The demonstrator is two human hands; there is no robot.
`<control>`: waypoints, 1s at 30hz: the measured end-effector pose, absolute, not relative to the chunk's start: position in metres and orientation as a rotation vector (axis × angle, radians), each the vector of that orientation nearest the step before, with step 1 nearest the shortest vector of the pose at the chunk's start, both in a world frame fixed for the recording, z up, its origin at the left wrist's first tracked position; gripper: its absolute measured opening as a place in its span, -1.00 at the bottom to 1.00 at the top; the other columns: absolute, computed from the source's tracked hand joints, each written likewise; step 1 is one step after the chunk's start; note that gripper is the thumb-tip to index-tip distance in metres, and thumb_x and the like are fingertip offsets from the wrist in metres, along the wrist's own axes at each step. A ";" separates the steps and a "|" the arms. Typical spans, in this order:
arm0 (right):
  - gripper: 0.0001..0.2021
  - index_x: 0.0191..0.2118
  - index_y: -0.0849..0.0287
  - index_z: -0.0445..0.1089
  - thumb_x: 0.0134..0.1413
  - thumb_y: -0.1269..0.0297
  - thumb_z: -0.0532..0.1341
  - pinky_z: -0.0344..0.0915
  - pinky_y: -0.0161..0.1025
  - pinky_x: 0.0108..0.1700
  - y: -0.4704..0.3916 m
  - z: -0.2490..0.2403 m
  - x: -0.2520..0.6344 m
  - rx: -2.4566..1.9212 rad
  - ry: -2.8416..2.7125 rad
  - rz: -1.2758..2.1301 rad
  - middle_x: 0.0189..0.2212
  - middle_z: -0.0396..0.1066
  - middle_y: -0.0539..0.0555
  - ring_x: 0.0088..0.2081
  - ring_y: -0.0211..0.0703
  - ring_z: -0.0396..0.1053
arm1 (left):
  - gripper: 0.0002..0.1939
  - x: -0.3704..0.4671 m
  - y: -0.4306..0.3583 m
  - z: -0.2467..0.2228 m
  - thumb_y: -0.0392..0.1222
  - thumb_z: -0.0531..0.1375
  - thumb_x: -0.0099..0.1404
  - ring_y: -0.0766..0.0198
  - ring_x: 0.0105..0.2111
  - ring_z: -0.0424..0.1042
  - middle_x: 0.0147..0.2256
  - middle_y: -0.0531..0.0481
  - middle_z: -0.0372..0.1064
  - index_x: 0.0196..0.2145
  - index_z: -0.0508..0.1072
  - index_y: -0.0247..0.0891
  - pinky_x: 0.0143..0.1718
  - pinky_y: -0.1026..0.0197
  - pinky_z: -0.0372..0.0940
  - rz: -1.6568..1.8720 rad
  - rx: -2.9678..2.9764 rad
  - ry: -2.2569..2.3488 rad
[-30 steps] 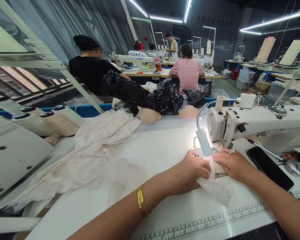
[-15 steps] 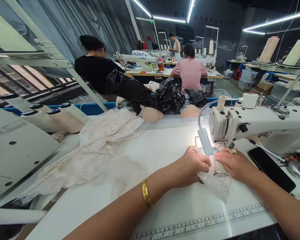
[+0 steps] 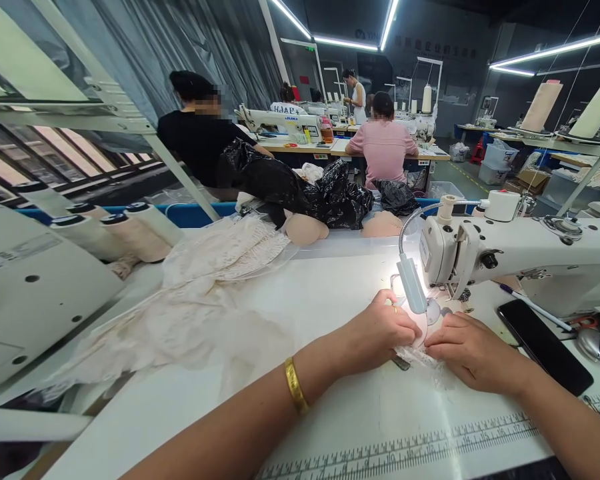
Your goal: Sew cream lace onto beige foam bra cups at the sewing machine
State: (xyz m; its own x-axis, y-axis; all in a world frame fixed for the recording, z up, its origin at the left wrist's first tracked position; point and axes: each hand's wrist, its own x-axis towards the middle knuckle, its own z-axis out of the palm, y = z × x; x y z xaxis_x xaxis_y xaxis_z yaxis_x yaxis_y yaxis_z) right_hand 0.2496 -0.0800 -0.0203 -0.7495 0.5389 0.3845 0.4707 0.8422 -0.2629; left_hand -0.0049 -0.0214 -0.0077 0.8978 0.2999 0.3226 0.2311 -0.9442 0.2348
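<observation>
A pale pink bra cup with white lace [image 3: 419,333] lies under the needle end of a white sewing machine [image 3: 530,237]. My left hand [image 3: 383,330] is closed on its left side, thumb and fingers pinched together. On the other side, my right hand [image 3: 473,350] pinches the fabric by the lace edge, fingers bent. A grey lamp head [image 3: 411,285] on a bendy neck lights the cup from just above and hides part of it. Below my left fingers pokes out a small dark metal piece, too covered to name.
Sheer cream lace fabric [image 3: 195,313] spreads over the table's left. Beige cups [image 3: 306,229] and black plastic bags [image 3: 347,197] line the far edge. A phone [image 3: 545,347] and pen lie right; a printed ruler [image 3: 405,453] runs along the front. Co-workers sit beyond.
My right hand has drawn back from beside the needle toward me, now gripping nearer the lace edge. The loose lace in front has been gathered in. My left hand has barely moved.
</observation>
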 end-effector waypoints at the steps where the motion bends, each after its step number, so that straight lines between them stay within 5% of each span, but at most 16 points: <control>1: -0.67 -0.09 0.12 0.50 0.27 0.60 0.06 0.26 -0.14 -0.16 -0.081 -0.020 0.249 -0.743 -2.571 0.216 -0.15 0.59 0.04 -0.21 -0.09 0.31 | -0.72 -0.005 -0.022 -0.007 -0.62 0.08 0.00 0.39 -0.43 0.30 -0.33 0.23 0.56 -0.50 0.17 -0.27 0.03 0.06 -0.05 0.537 2.881 0.402; 9: -0.67 -0.08 0.11 0.46 0.23 0.60 0.07 0.24 -0.17 -0.23 -0.077 -0.026 0.254 -0.868 -2.538 0.162 -0.27 0.54 0.06 -0.28 -0.09 0.30 | -0.65 -0.002 -0.013 -0.017 -0.63 0.02 -0.22 0.38 -0.47 0.25 -0.40 0.25 0.47 -0.49 0.11 -0.27 -0.02 0.10 -0.02 0.668 2.981 0.395; 16: -0.67 -0.08 0.10 0.39 0.21 0.61 0.03 0.24 -0.15 -0.26 -0.073 -0.030 0.257 -1.000 -2.506 0.108 -0.36 0.50 0.00 -0.39 -0.14 0.36 | -0.71 0.005 -0.008 -0.034 -0.61 0.07 -0.01 0.37 -0.55 0.10 -0.56 0.22 0.20 -0.50 0.14 -0.24 -0.07 0.11 0.09 0.780 3.120 0.518; 25: -0.71 -0.06 0.08 0.38 0.26 0.51 0.02 0.25 -0.17 -0.33 -0.072 -0.031 0.261 -1.349 -2.472 0.078 -0.39 0.50 0.03 -0.38 -0.04 0.40 | -0.73 0.012 -0.014 -0.037 -0.59 0.06 0.07 0.37 -0.55 0.06 -0.53 0.18 0.21 -0.51 0.14 -0.24 -0.15 0.12 0.10 0.874 3.231 0.574; 30: -0.72 -0.01 0.12 0.40 0.37 0.41 -0.01 0.36 -0.13 -0.26 -0.068 -0.027 0.259 -1.485 -2.362 0.240 -0.19 0.57 0.13 -0.28 -0.03 0.48 | -0.73 0.019 -0.017 -0.041 -0.59 0.08 0.06 0.35 -0.55 0.10 -0.56 0.15 0.25 -0.53 0.18 -0.24 -0.20 0.13 0.12 0.916 3.229 0.682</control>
State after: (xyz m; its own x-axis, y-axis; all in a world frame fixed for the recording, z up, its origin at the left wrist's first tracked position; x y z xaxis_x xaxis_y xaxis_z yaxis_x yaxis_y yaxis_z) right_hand 0.2595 -0.0679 -0.0268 -0.3963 0.8974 0.1941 0.8400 0.4397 -0.3177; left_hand 0.0189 -0.0174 -0.0409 0.7822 0.2932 0.5497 0.4428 -0.8824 -0.1594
